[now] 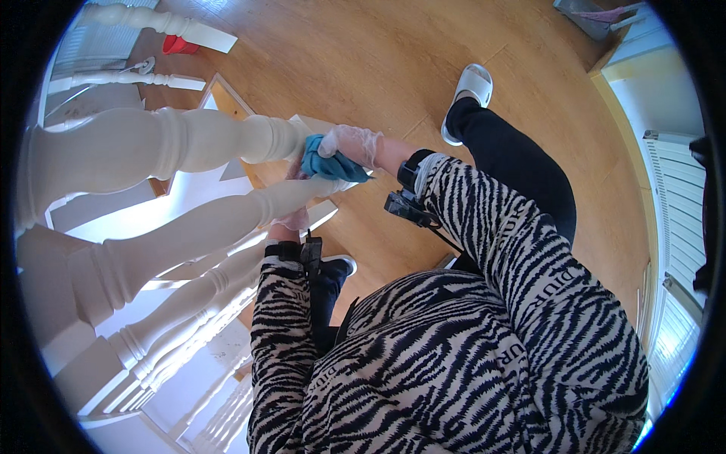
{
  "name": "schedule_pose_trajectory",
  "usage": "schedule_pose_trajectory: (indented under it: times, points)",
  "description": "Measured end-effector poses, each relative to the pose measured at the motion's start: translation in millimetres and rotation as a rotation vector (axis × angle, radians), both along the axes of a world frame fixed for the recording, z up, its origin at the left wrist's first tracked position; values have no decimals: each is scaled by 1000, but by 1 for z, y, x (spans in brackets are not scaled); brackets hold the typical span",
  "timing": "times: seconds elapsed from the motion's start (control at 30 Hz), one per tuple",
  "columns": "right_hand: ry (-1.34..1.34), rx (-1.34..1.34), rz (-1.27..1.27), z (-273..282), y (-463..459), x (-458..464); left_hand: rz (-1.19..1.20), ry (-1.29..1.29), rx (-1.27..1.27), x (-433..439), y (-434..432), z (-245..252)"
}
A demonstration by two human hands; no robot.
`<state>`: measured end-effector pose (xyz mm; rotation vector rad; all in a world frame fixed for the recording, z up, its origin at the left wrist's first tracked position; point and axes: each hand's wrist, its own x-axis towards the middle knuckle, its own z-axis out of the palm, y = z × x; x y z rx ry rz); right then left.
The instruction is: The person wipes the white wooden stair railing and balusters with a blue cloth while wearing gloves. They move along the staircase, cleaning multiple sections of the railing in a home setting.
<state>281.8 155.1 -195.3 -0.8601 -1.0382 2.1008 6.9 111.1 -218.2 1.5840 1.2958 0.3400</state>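
A crumpled blue cloth (334, 162) is bunched in my right hand (354, 144), which wears a thin clear plastic glove. The cloth lies against the lower part of a turned white baluster (227, 218), close to its square foot. My left hand (292, 218), also in a clear glove, reaches behind that same baluster. Part of it shows again on the far side, beside the cloth; the baluster hides the rest, so its grip cannot be made out. A thicker white newel post (204, 139) stands just beyond the cloth.
More white balusters (176, 318) run along my left, with a stairwell opening (193, 198) behind them. Wood-look flooring (391, 68) spreads ahead. A red container (178, 45) stands past the railing. On the right are a white radiator (675, 198) and a grey dustpan-like object (584, 17).
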Motion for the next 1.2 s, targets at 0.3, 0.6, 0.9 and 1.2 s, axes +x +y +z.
schedule_pose_trajectory:
  times: [0.3,0.6,0.9,1.2]
  points:
    - [-312,106,-14,-26,6,-9,213,-218,-65,-34,-14,-20]
    - [-813,260,-102,-58,-6,1,359,351,-112,-53,-28,-37]
    - [-334,-2,52,-84,-19,-1,481,514,-212,21,-46,-19]
    - [-974,243,465,-133,-46,6,165,557,-121,3,-42,-48]
